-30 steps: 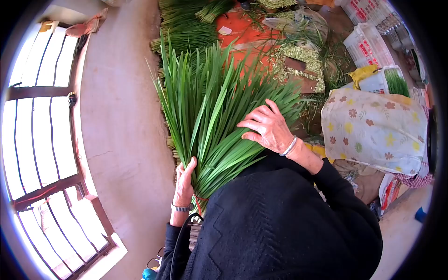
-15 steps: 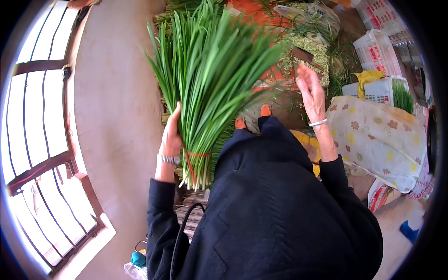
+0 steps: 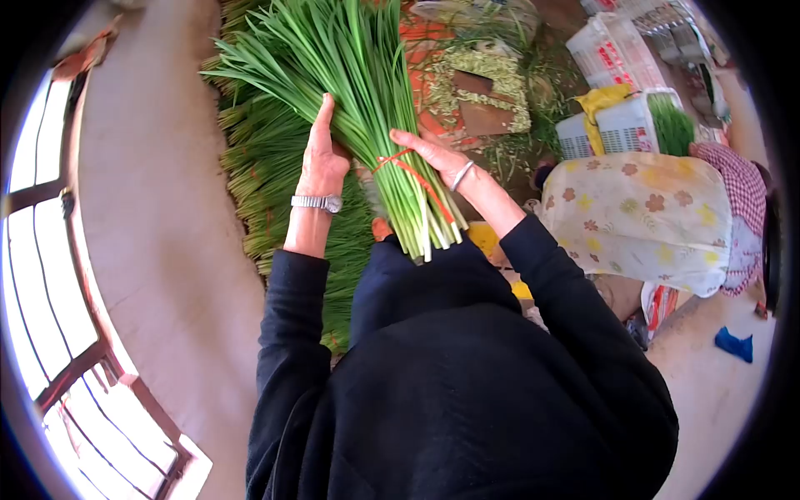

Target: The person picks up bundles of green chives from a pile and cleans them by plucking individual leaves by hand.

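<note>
A thick bunch of garlic chives (image 3: 358,100) lies slantwise between my two hands, its green leaves away from me and its pale cut ends towards my body. A red tie (image 3: 408,171) goes round the lower stems, with a loose end hanging down. My left hand (image 3: 323,162) holds the left side, thumb up along the leaves and its other fingers hidden behind. From the right, my right hand (image 3: 435,157) grips the bunch near the tie, thumb in front and fingers out of sight underneath.
Many tied chive bunches (image 3: 283,200) are piled along the wall at left. Chopped pale trimmings (image 3: 508,75) with a flat brown piece (image 3: 492,119) lie ahead. White crates (image 3: 612,54) stand at right, near a person in a checkered sleeve (image 3: 733,175) and a floral cloth (image 3: 642,212).
My right hand has come in from the right and taken hold of the bunch near the tie. The bunch has moved up and tilted, leaves leaning left. The view has shifted, showing more piled bunches.
</note>
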The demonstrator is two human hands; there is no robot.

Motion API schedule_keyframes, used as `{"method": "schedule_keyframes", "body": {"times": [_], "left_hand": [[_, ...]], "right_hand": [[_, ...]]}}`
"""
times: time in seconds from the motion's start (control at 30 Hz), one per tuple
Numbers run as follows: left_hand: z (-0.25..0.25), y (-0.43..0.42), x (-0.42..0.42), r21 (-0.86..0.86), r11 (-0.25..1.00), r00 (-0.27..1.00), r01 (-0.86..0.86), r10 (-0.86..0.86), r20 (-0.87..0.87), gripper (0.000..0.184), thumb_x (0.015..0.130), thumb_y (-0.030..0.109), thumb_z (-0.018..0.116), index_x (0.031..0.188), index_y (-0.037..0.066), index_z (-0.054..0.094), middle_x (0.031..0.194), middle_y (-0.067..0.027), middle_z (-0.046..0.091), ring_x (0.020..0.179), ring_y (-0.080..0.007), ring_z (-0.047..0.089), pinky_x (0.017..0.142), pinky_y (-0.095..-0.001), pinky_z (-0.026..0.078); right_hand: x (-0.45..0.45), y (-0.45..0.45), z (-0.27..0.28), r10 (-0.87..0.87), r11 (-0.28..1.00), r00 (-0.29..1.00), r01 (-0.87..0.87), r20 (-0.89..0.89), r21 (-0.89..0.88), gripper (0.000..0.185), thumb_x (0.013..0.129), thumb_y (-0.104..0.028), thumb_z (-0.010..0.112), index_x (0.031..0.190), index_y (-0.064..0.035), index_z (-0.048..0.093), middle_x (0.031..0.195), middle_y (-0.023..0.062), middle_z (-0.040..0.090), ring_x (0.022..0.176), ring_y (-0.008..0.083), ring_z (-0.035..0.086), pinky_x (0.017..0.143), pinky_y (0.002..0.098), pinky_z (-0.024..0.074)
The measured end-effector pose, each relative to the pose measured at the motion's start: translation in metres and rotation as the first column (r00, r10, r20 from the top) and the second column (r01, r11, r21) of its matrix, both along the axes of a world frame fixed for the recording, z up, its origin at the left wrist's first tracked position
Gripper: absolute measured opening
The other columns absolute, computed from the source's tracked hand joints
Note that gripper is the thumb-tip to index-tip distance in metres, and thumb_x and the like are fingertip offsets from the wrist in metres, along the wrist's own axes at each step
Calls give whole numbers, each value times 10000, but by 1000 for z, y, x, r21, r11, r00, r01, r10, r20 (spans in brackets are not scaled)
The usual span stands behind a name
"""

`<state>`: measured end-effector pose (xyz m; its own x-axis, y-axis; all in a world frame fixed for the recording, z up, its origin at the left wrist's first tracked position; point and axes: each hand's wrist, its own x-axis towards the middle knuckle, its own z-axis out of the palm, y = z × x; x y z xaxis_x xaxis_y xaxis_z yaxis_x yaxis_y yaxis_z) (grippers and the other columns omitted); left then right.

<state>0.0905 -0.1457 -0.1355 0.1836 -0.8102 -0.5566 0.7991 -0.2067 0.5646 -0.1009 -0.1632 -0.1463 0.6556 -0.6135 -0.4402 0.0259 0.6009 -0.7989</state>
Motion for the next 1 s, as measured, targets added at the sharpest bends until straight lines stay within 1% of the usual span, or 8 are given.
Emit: {"method": "schedule_keyframes", "body": {"times": [0.1,0.37,0.5,0.6,0.67,0.83,0.9,1.0], "left_hand": [[-5,-11,-22,-92,989,992,118,-120,-22,551,923,464,572,1288,59,490,1312,-135,530,1188,-293,516,1039,-457,393],[-58,64,-45,-153,877,882,455,-468,-56,618,924,543,506,1339,86,466,1296,-158,542,1211,-293,494,1048,-470,335],[-95,97,-81,-304,683,673,665,-723,-152,734,905,550,532,1423,57,366,1401,-141,467,1289,-251,430,1087,-390,293],[-110,87,-119,-467,625,595,626,-769,-232,932,828,628,583,1418,-44,318,1475,-151,358,1364,-267,335,1147,-415,219],[-147,67,-148,-749,561,410,353,-812,-415,875,828,644,562,1421,37,346,1422,-177,423,1342,-294,365,1067,-518,337],[-63,18,-165,-402,882,255,245,-459,-851,796,829,637,565,1351,49,448,1295,-230,531,1118,-388,578,807,-562,552],[-79,0,-173,-506,823,103,256,-544,-833,779,843,607,578,1351,33,442,1290,-224,536,1099,-398,584,860,-568,534],[-73,-5,-180,-507,784,304,358,-611,-731,619,891,480,599,1285,16,484,1197,-183,598,1027,-344,625,751,-476,595]], "right_hand": [[-35,-18,-8,4,952,992,-42,123,304,560,911,-479,574,1237,-23,566,1082,113,670,903,159,664,774,296,562],[-103,15,-36,-203,954,971,169,123,246,559,970,-466,449,1327,-38,486,1194,101,633,987,180,648,887,323,523],[-141,41,-75,-303,908,942,239,143,345,647,947,-546,440,1349,-41,468,1226,119,616,1024,211,639,903,356,519],[-153,45,-111,-360,886,768,104,530,452,797,883,-605,519,1394,-6,398,1298,203,534,1160,333,558,925,447,504],[-151,54,-112,-347,871,678,-22,648,490,760,897,-566,516,1393,-4,392,1303,199,526,1171,330,545,932,458,500],[-143,64,-34,-282,784,463,-394,840,480,669,933,-469,509,1389,2,377,1314,189,505,1201,321,513,949,486,490],[-145,65,-10,-265,762,415,-463,870,453,633,948,-430,506,1388,5,370,1318,185,497,1212,317,501,956,497,486],[-169,63,-13,-266,788,535,-359,802,500,581,969,-372,501,1385,9,361,1324,178,485,1230,312,482,967,514,481]]}}
